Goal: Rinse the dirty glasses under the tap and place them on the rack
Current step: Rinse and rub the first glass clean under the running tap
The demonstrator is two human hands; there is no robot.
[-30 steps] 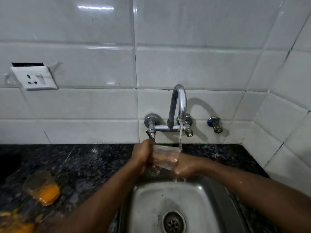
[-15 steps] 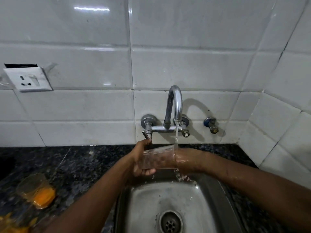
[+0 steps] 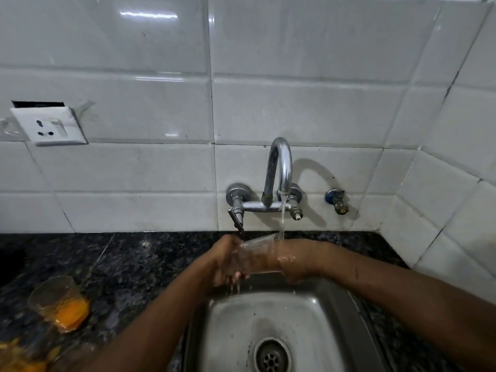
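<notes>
Glass (image 3: 257, 253) steeper, perhaps water (image 3: 276, 247) inside

Before me: wall of glossy white tiles (image 3: 295, 108), grey grout, strip-light glare (image 3: 149, 15) near the top. To my left: white socket plate (image 3: 49, 126), tilted. Below: black speckled stone desk (image 3: 128, 259). To my right: tiled side wall (image 3: 461, 162).

glass (image 3: 259, 244) now sideways | right hand (image 3: 294, 260) pushed into it | water (image 3: 237, 287) dripping off left hand (image 3: 225, 260)

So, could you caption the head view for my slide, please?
Left hand and right hand rinse a clear glass under the running tap; a dirty glass waits aside.
</notes>
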